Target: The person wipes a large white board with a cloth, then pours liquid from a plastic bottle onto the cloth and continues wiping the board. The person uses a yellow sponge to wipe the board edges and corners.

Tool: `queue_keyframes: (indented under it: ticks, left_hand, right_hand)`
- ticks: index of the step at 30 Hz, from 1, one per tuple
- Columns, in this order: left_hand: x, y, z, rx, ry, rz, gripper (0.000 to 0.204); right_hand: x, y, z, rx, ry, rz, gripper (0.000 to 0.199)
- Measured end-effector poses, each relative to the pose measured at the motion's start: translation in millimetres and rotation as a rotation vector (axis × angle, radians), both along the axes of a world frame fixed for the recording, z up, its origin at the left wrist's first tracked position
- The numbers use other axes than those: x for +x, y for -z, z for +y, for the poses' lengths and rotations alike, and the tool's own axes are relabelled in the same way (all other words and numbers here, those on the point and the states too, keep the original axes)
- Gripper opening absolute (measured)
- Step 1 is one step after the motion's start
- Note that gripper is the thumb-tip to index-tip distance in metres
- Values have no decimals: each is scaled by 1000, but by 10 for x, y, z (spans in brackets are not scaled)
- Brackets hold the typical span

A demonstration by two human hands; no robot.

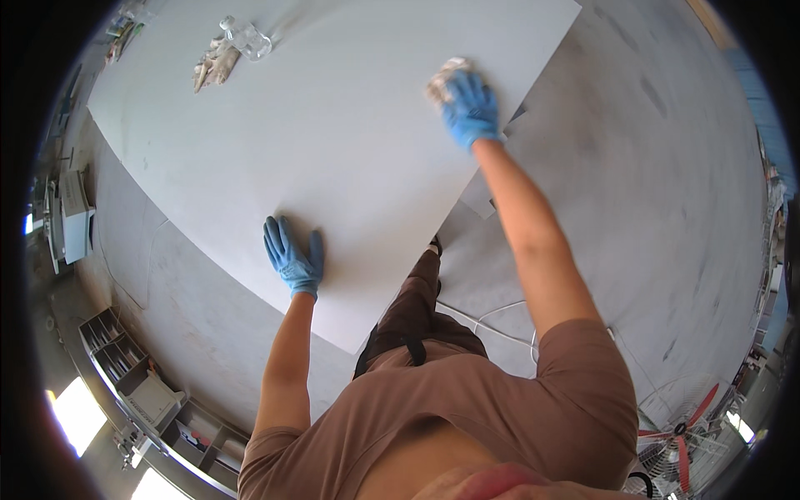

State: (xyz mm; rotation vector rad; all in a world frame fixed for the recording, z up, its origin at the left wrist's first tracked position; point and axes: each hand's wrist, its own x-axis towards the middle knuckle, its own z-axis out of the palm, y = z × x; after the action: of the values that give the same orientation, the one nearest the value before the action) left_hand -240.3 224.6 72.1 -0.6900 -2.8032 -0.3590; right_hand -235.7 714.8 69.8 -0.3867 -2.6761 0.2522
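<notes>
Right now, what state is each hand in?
Left hand: open, flat on the pale board, holding nothing.
Right hand: over a crumpled cloth; grip cannot be told.

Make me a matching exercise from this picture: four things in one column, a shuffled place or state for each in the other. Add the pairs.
1. left hand
2. right hand
3. bottle
4. fan

A. clear, beside a crumpled cloth
B. red-bladed, at the picture's lower right
C. gloved, on a whitish rag
D. gloved, fingers apart, on the bare pale board

Pairs: 1-D, 2-C, 3-A, 4-B
</notes>
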Motion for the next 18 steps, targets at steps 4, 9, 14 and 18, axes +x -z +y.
queue_keyframes:
  ticks: [4,9,14,18]
  left_hand:
    - [-52,4,34,-12,-7,-1,84]
    - [-10,-57,55,-75,-29,-20,81]
    - [-54,-124,165,-95,-33,-8,80]
    - [-46,-74,567,5,-342,-17,84]
  right_hand:
    - [-275,42,819,88,250,-110,47]
    - [-54,-50,-386,-924,-190,194,45]
    - [251,-152,-1485,-113,-469,102,29]
    - [-166,27,-352,-176,-390,54,41]
